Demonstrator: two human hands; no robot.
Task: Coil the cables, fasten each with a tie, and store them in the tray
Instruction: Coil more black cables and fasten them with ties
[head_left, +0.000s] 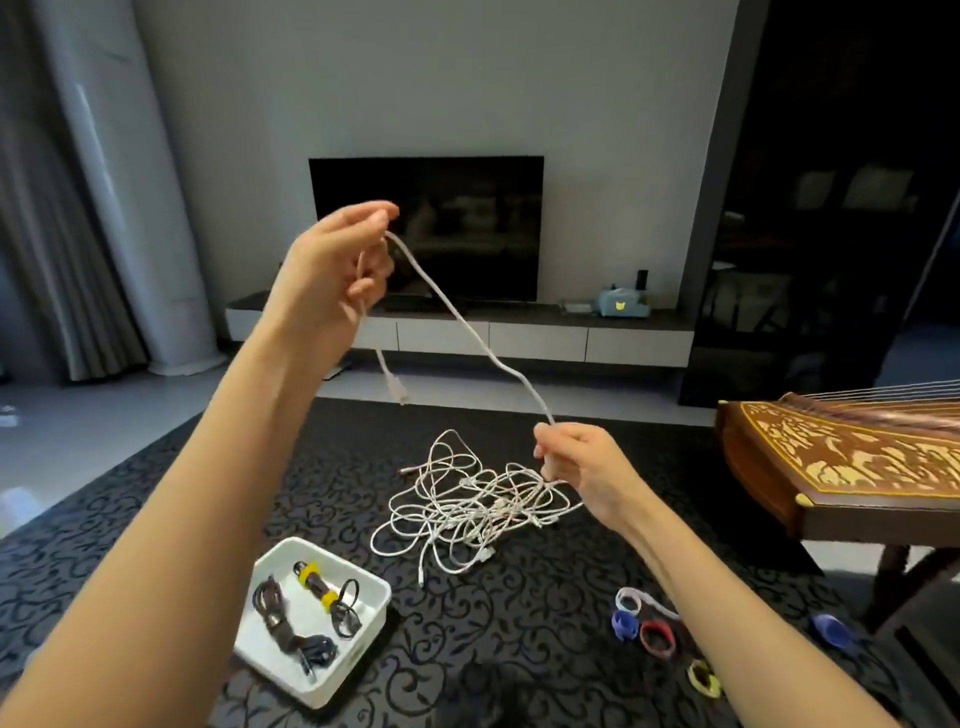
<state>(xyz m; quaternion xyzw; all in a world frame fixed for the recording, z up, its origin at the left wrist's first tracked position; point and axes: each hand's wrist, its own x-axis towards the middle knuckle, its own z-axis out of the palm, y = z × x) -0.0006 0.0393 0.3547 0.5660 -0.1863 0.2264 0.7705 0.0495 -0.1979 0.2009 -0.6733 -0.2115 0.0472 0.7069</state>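
My left hand is raised high and pinches a white cable near one end; its plug dangles below. The cable runs down to my right hand, which grips it just above a tangled pile of white cables on the black patterned table. A white tray at the front left holds two tied dark cable bundles, one bound with yellow ties. Coloured hook-and-loop ties lie at the front right: white, blue, red and yellow.
A wooden zither on a stand fills the right edge. Another blue tie lies beneath it. Behind the table stand a dark TV on a low cabinet, a white column and curtains on the left.
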